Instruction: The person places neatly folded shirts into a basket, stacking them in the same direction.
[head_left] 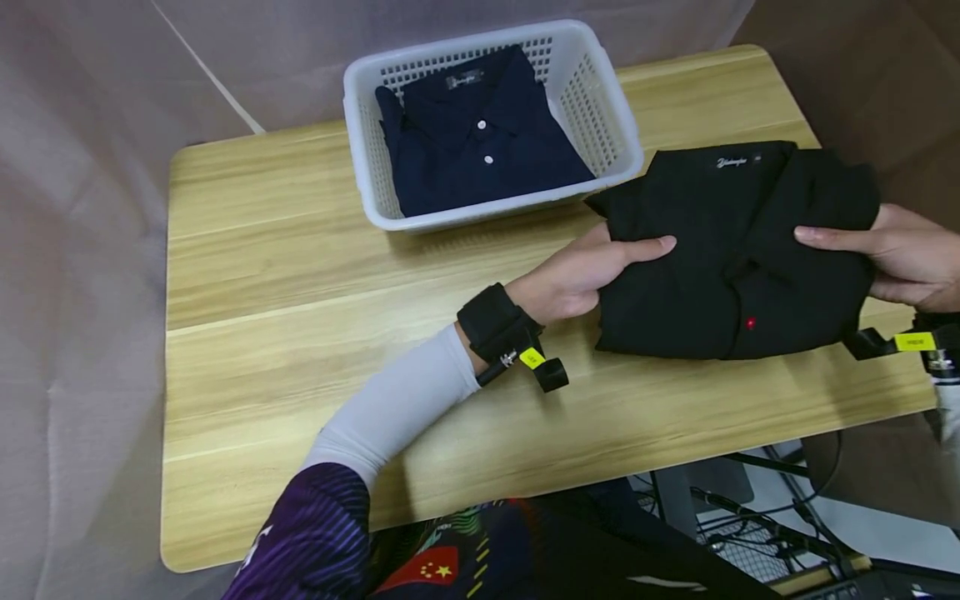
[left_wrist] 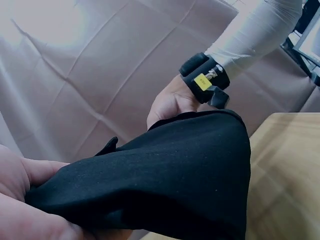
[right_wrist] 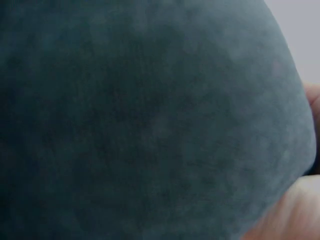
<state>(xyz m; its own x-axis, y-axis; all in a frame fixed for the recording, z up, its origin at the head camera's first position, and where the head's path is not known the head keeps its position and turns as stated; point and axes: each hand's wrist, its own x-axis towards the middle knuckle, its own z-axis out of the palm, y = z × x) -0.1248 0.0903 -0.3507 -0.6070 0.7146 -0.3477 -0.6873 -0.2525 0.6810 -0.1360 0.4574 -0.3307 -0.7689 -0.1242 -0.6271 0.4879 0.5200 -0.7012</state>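
A folded black shirt (head_left: pixel 690 292) with a collar and a white neck label is held over the right part of the table. My left hand (head_left: pixel 581 271) grips its left side, thumb on top and the fingers hidden beneath. On the opposite side my right hand (head_left: pixel 911 254) holds the edge the same way, thumb lying on the cloth. In the left wrist view the shirt (left_wrist: pixel 165 170) stretches between both hands, its near edge sagging. Dark cloth (right_wrist: pixel 150 125) fills most of the right wrist view, with parts of the right hand (right_wrist: pixel 292 210) at the edge.
A white plastic basket (head_left: pixel 502 204) stands at the back of the wooden table (head_left: pixel 285 333). Inside it lies a folded navy shirt (head_left: pixel 457 158) with white buttons. Cables (head_left: pixel 787 500) and a metal frame show below the table's front right edge. Grey curtain (head_left: pixel 90 250) hangs behind and left.
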